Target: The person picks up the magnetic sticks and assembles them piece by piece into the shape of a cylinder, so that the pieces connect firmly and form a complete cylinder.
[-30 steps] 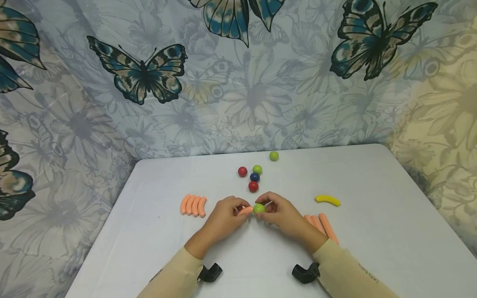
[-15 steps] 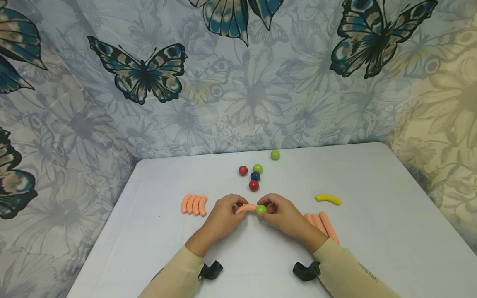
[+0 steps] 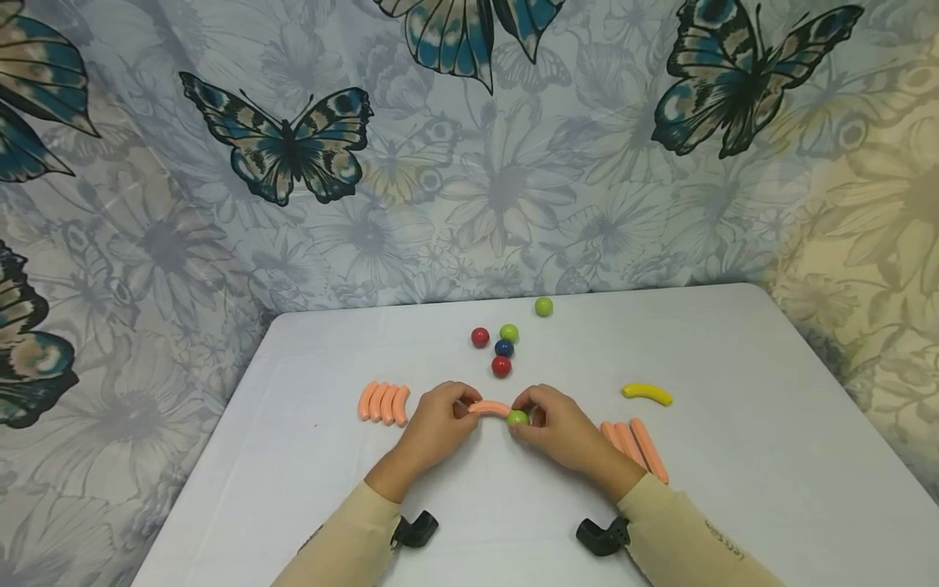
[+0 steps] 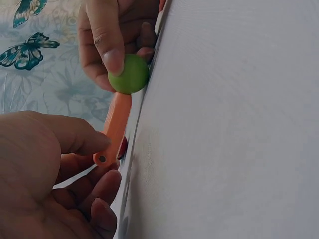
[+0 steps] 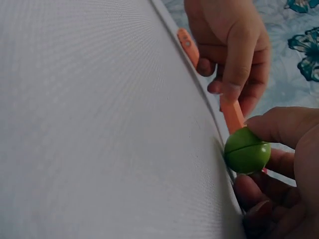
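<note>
Left hand: the left hand [image 3: 443, 417] pinches one end of a curved orange stick [image 3: 490, 408] between thumb and fingers.
Right hand: the right hand [image 3: 555, 424] grips a green ball [image 3: 517, 417], thumb on one side and fingers on the other.
Orange stick: it bridges the gap between the two hands, its far end touching the ball; the end at the left hand shows a small dark round spot [image 4: 102, 159].
Green ball: at the right hand's fingertips, with a thin seam line across it in the right wrist view.
Curved orange pieces: four curved orange pieces [image 3: 385, 403] lie side by side just left of the left hand.
Straight orange sticks: three straight orange sticks [image 3: 645, 447] lie right of the right hand, partly hidden by that forearm.
Yellow piece: a curved yellow piece [image 3: 647, 395] lies farther right of the right hand, beyond the straight sticks.
Loose balls: beyond the gap between the hands lie a near red ball [image 3: 502, 367], a blue ball [image 3: 504, 348], a second green ball [image 3: 509, 333] and a far red ball [image 3: 480, 337]; a third green ball [image 3: 544, 306] sits farthest from the hands, near the back edge of the white table [image 3: 308, 481].
Wrists: beige sleeves [image 3: 345, 534], with a black device [image 3: 416, 530] at each wrist.
</note>
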A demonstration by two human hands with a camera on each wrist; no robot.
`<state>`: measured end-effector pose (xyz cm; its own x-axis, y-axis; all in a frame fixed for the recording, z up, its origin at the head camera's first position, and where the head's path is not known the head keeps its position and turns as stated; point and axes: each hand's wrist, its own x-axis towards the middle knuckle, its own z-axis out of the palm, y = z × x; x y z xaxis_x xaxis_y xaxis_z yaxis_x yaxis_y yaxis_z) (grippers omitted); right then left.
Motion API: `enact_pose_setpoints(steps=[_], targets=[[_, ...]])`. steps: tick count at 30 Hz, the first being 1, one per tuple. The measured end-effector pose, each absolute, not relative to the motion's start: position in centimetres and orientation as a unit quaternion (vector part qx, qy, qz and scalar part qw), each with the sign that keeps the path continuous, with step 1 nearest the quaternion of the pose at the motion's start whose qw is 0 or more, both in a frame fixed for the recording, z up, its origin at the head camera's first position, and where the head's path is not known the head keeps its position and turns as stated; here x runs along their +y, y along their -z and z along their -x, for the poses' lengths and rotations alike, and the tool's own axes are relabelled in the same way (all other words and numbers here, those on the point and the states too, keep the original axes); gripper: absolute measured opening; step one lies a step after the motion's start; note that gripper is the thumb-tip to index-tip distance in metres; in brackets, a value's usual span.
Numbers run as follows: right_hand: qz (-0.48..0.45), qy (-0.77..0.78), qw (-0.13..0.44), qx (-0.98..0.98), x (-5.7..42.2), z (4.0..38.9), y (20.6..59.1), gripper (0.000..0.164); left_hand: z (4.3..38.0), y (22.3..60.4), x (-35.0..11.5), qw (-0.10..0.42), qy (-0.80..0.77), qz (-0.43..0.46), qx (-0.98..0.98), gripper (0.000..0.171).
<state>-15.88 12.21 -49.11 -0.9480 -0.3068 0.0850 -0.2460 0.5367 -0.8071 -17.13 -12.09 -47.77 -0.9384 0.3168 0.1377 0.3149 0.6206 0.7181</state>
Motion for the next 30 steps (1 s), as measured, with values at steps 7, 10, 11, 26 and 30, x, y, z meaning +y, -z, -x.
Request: enact_pose_setpoints(steps=[7,10,11,26,30], targets=[[0.159,0.436,0.024,0.885,12.3,15.7,49.2,0.021,17.4,47.9,-12.6,-0.005,-0.405,-0.149,0.902,0.016],[0.154,0.434,0.024,0.887,12.3,15.6,49.2,0.021,17.7,47.8,-13.1,-0.009,-0.432,-0.137,0.891,0.015],[0.152,0.433,0.023,0.888,12.3,15.5,49.2,0.021,17.9,47.7,-13.2,-0.012,-0.441,-0.131,0.888,0.015],[0.126,0.416,0.001,0.901,12.4,15.2,48.8,0.022,22.5,45.1,-14.6,-0.019,-0.598,-0.043,0.800,0.038],[0.136,0.420,-0.012,0.897,12.6,15.2,49.1,0.023,24.1,44.6,-14.5,-0.003,-0.634,-0.045,0.772,0.058]])
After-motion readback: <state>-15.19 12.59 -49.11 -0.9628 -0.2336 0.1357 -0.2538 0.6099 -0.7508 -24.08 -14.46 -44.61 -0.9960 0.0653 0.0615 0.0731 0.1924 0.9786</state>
